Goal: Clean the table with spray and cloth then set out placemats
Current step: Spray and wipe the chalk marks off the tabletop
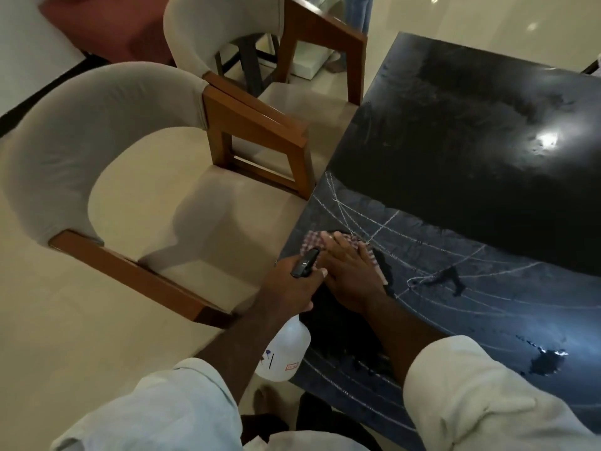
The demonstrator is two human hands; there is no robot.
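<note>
Closest in, a pale left sleeve point(156, 405) and right sleeve point(471, 385), forearms stretched forward. Left hand point(289, 291) clamped round the neck of the white spray bottle point(286, 349), fingers point(320, 273) curled tight on it, black trigger head poking up past the knuckles, bottle body hanging low at the left edge of the bench point(455, 141). Just beside it, the right hand point(351, 278) laid flat on the red-checked cloth point(313, 239), fingers point(344, 247) straight and close together, gripping nothing, pressing the cloth onto the dark top near that same left edge. Around the cloth, pale curved streaks point(422, 252) sweeping across the near half of the surface. Off to the right, a small dark puddle point(549, 359). Further up, glossy black top with a bright glare spot point(548, 139). Left of the bench, a chair point(113, 141) with grey padded back and wooden arms, pulled in close; behind it, a second chair point(211, 34) of the same kind. Far top left, a red seat point(107, 24) on the pale floor point(487, 21).
</note>
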